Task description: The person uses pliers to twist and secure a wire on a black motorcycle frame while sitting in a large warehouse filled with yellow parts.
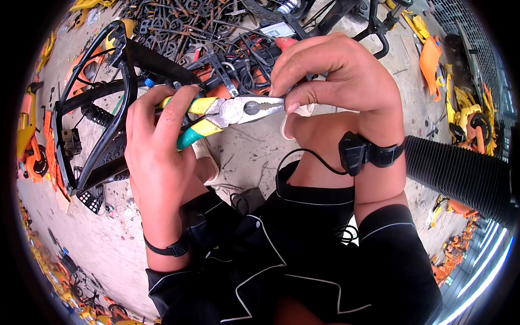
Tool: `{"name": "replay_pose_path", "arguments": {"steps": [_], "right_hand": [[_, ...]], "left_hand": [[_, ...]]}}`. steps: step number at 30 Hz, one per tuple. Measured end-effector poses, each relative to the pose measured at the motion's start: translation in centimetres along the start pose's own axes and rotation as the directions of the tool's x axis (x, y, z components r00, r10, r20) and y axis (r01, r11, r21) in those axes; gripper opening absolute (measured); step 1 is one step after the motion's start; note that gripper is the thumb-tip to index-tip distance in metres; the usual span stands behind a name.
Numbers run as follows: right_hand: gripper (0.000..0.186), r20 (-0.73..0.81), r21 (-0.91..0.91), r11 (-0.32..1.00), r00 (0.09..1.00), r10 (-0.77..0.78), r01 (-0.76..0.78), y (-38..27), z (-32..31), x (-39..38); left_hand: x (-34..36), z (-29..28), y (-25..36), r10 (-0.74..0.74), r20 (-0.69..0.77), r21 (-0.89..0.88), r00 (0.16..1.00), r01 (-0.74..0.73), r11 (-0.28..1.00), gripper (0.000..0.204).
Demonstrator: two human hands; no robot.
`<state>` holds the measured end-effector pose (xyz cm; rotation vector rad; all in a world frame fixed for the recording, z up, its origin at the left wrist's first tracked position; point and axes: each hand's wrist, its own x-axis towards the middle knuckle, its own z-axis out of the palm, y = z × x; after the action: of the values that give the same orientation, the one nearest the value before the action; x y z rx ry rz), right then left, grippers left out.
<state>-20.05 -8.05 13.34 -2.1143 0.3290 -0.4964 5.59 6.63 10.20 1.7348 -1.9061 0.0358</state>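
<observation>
My left hand [160, 146] grips the yellow and teal handles of a pair of steel pliers [238, 111], held level with the jaws pointing right. My right hand [330, 73] is curled over the jaw tips, thumb and fingers pinching at them; whatever small part sits there is hidden. A black device is strapped to my right wrist [360, 153], with a cable running down to my dark clothing. A black band circles my left wrist.
A black metal frame [116, 103] lies on the concrete floor at left. A heap of black parts, wires and orange pieces [216, 38] fills the top. A black corrugated hose [460, 173] runs at right. Orange and yellow plastic parts [466, 103] lie around the edges.
</observation>
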Motion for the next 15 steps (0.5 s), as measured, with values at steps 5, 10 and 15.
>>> {"name": "replay_pose_path", "arguments": {"steps": [5,10,15], "right_hand": [[0.023,0.001,0.029,1.0,1.0,0.005,-0.005,0.4,-0.02,-0.16],[0.023,0.005,0.048,0.998,0.999,0.046,-0.046,0.65,-0.01,-0.36],[0.023,0.015,0.049,0.998,0.999,0.044,-0.045,0.74,0.01,-0.51]], "left_hand": [[0.08,0.11,0.19,-0.006,0.011,0.004,1.0,0.006,1.0,0.064],[0.17,0.24,0.42,0.009,-0.002,0.025,1.0,-0.009,1.0,0.063],[0.1,0.27,0.4,0.039,-0.004,0.074,0.999,-0.038,0.997,0.061]]}}
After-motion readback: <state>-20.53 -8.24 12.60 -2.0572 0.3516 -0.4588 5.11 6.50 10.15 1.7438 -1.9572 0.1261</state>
